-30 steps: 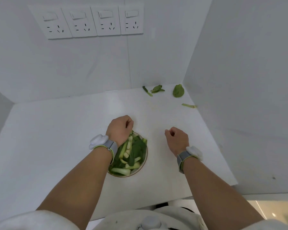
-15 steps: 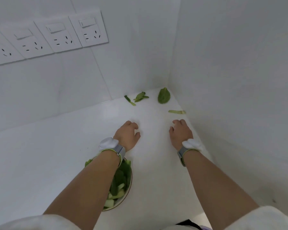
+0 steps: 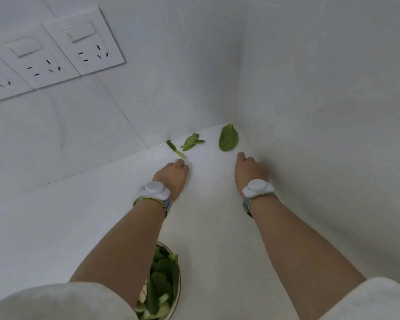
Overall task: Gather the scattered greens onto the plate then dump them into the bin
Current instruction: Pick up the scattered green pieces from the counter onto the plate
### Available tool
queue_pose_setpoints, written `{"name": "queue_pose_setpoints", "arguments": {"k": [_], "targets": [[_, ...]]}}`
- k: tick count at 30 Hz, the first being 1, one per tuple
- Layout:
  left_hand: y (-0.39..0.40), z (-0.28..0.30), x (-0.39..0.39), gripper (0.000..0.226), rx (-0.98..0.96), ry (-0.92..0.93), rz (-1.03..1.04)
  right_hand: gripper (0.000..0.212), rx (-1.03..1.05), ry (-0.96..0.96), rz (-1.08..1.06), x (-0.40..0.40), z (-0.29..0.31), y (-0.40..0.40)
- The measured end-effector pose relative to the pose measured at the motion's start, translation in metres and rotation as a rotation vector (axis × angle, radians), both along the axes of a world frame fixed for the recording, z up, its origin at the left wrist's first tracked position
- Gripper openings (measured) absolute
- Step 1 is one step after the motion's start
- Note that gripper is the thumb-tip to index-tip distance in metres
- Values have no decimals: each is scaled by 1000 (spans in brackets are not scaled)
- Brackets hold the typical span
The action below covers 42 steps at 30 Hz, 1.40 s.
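On the far left wall we see a row of white sockets (image 3: 56,51) set at a slant. Below them the white table (image 3: 56,227) runs back into a corner. Near the bottom edge, partly hidden under our left forearm, sits the plate (image 3: 178,273), heaped with cut greens (image 3: 162,285); only its right part shows.

Further back, our left hand (image 3: 172,175) rests low over the table, knuckles up and fingers curled under, so we cannot tell whether it holds anything. A white sensor on a grey band (image 3: 154,191) sits on that wrist. Just beyond the fingertips lies a thin green stem piece (image 3: 174,148), close but apart from the hand. Beside it to the right lies a small crumpled leaf (image 3: 192,142), and further right, near the corner, a flat oval leaf (image 3: 228,138).

Our right hand (image 3: 249,170) reaches along the right wall, one finger pointing towards the oval leaf and stopping just short of it; the other fingers are tucked out of sight, so we cannot say how they lie. A matching wrist sensor (image 3: 256,188) sits on that arm. White sleeves (image 3: 56,301) frame the bottom corners.
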State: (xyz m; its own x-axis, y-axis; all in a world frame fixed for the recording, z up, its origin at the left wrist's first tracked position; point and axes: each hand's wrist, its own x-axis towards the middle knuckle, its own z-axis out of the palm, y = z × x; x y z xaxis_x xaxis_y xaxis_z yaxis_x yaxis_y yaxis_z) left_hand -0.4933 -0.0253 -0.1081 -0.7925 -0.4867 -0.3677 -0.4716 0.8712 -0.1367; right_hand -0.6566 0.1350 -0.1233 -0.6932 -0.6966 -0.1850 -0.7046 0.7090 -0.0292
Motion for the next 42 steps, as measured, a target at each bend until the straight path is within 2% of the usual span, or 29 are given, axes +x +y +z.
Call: {"name": "queue_pose_setpoints", "arguments": {"k": [4, 6, 9, 17, 21, 23, 24, 27, 32, 35, 36, 38, 42], "targets": [[-16, -2, -14, 58, -81, 13, 0, 24, 0, 56, 9, 0, -4, -2], [-23, -1, -22, 52, -104, 22, -2, 22, 14, 90, 18, 1, -6, -1], [-27, 4, -31, 39, -170, 13, -36, 20, 92, 245, 64, 11, -4, 2], [-27, 11, -32, 28, -250, -12, -98, 39, 147, 396, 135, 14, 4, -3], [-26, 10, -22, 31, -207, 28, -61, 37, 197, 266, 240, 13, 3, -6], [-20, 11, -18, 29, -169, 55, -43, 29, 160, 317, 212, 16, 14, -6], [-16, 12, -16, 26, -135, 84, -17, 26, 160, 284, 231, 20, 15, -5], [-4, 18, -13, 18, -14, 208, 54, 26, 124, 112, 311, 26, 13, -4], [23, 35, 10, 17, 298, 500, 219, 23, 74, 91, 357, 47, 24, 9], [36, 39, 25, 12, 441, 602, 326, 8, -125, 65, 394, 59, 22, 18], [42, 40, 33, 11, 470, 635, 357, 9, -215, 40, 405, 65, 21, 21], [50, 42, 53, 11, 545, 675, 409, 15, -354, -98, 372, 80, 20, 26], [61, 51, 92, 10, 670, 749, 484, 17, -526, -384, 177, 110, 19, 33]]}}
